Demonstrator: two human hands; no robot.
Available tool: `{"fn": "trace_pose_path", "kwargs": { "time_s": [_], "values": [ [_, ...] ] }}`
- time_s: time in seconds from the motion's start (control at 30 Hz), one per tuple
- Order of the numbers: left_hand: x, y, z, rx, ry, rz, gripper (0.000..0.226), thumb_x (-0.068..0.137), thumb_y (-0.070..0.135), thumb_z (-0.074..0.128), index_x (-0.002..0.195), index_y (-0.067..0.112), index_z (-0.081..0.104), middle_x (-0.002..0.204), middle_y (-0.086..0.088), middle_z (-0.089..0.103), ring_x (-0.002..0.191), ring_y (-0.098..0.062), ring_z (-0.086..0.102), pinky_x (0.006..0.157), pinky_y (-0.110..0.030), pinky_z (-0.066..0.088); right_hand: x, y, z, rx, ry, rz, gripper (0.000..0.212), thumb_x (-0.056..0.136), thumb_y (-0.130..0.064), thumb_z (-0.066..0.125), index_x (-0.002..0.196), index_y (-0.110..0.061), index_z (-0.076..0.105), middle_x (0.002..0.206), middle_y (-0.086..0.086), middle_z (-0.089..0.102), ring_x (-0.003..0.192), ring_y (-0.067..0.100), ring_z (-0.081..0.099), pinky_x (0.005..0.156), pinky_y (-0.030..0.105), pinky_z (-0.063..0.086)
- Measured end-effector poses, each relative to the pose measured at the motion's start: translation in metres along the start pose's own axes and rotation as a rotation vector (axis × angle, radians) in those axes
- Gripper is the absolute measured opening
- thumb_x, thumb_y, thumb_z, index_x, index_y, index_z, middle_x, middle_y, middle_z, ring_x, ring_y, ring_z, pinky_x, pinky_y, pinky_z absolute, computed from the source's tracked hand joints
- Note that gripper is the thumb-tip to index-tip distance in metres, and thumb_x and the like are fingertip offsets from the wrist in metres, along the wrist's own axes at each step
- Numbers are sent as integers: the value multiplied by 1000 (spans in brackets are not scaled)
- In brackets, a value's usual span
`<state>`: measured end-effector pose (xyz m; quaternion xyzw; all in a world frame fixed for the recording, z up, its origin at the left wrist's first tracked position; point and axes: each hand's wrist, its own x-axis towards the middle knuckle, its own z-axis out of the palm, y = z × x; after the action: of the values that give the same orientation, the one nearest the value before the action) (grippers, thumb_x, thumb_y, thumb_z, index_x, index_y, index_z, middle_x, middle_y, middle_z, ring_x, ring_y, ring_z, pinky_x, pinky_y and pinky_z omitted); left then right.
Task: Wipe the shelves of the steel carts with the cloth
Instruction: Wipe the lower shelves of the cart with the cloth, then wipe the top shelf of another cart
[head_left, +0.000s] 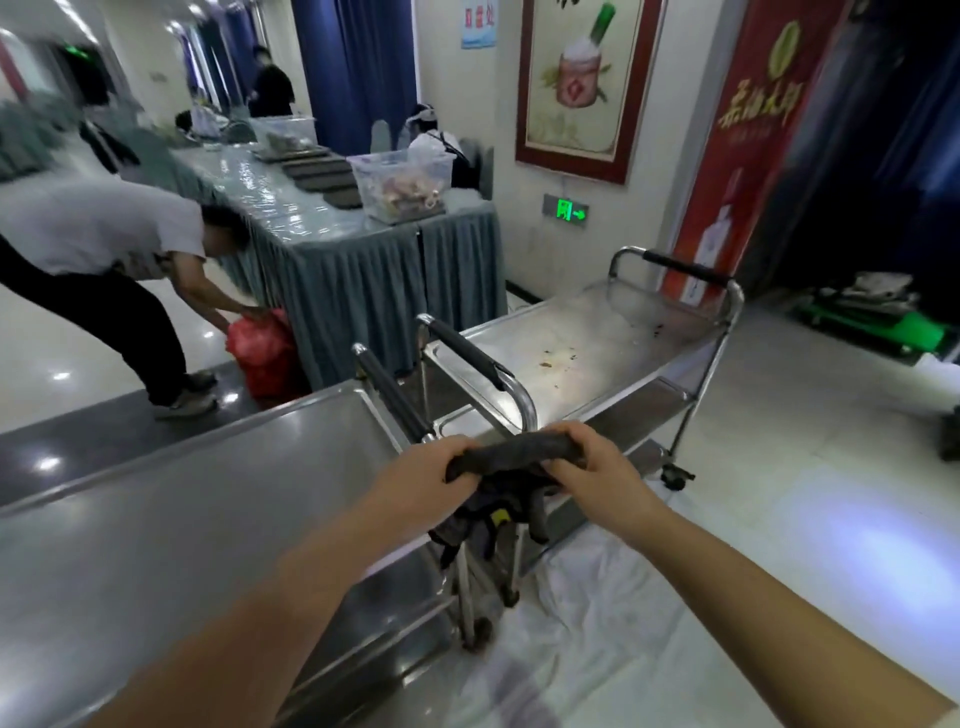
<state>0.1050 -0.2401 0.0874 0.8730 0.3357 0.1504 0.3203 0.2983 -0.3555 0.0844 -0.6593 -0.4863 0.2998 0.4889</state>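
Dark cloth (511, 460): held in the air between both hands, twisted into a thick roll, with loose ends hanging down below it.
Fingers of left hand (423, 475): curled around the left end of the roll, gripping it.
Fingers of right hand (584, 460): curled around the right end, gripping it too; it looks like wringing or folding, not wiping.
Place of cloth: above the gap where the two carts meet, touching no shelf.
Near cart (171, 499): its top shelf, at the left and near, looks smooth and shiny, with no crumbs that I can see; I judge it is probably already wiped or was clean.
Far cart (587, 343): its top shelf at the right and far carries brown crumbs and dark spots, so I judge this shelf is not yet wiped.
Lower shelves: mostly hidden, I cannot tell their state.
Progress: in my judgement at most the middle, since the dirty far shelf and the lower shelves are left.
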Motion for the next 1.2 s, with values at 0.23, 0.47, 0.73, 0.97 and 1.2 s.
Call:
{"fn": "trace_pose_path", "kwargs": {
  "time_s": [0.23, 0.47, 0.73, 0.97, 1.2],
  "values": [
    [94, -11, 25, 64, -73, 61, 10, 90, 29, 62, 99, 27, 62, 86, 7, 63, 85, -14, 60, 81, -35, 50, 57, 56, -44, -180, 134, 85, 9, 90, -30, 61, 87, -37, 56, 81, -11, 64, 80, 5, 61, 73, 34, 53],
    [205, -31, 63, 49, -177, 134, 14, 90, 26, 56, 103, 29, 61, 80, 7, 62, 72, -11, 58, 66, -31, 51, 135, 101, -85, -240, 224, 193, 3, 91, -26, 60, 91, -29, 57, 89, -7, 64, 85, 8, 60, 75, 33, 52],
    [318, -36, 105, 272, -133, 124, 20, 94, 39, 51, 110, 28, 57, 91, 7, 67, 80, -15, 62, 66, -28, 48, 223, 152, -139, -214, 250, 256, 16, 90, -20, 60, 97, -33, 57, 94, -8, 65, 90, 10, 61, 79, 32, 52],
    [411, -61, 168, 329, -220, -104, 22, 96, 33, 46, 113, 25, 59, 104, -1, 67, 96, -25, 60, 82, -38, 50, 332, 239, -173, -260, 47, 340, 27, 92, -15, 53, 109, -36, 53, 105, -3, 60, 99, 18, 57, 87, 37, 51],
    [466, -82, 214, 305, -171, -419, 21, 96, 26, 46, 109, 22, 62, 104, -3, 66, 99, -26, 60, 75, -29, 41, 426, 308, -183, -330, -261, 327, 26, 92, -13, 49, 109, -33, 53, 106, -2, 59, 99, 20, 57, 83, 33, 50]
  ]
}}
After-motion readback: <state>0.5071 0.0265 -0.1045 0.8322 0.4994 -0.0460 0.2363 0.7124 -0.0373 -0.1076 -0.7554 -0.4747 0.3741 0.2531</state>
